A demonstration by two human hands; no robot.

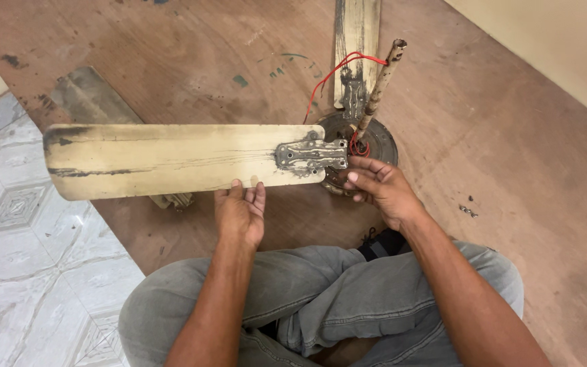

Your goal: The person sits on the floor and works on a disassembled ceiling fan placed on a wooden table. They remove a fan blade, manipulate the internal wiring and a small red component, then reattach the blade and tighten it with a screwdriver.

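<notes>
A dirty cream fan blade lies across in front of me, its metal bracket reaching the round fan motor. My left hand grips the blade's near edge from below. My right hand rests its fingertips at the bracket end, against the motor's rim. A grimy down rod rises tilted from the motor, with red wire looping off it. A second blade points away from the motor.
A brown wooden board lies under everything, with a third blade on it at left. Small screws sit at the right. Patterned floor tiles are at left, a cream wall at upper right. My grey-trousered legs are crossed below.
</notes>
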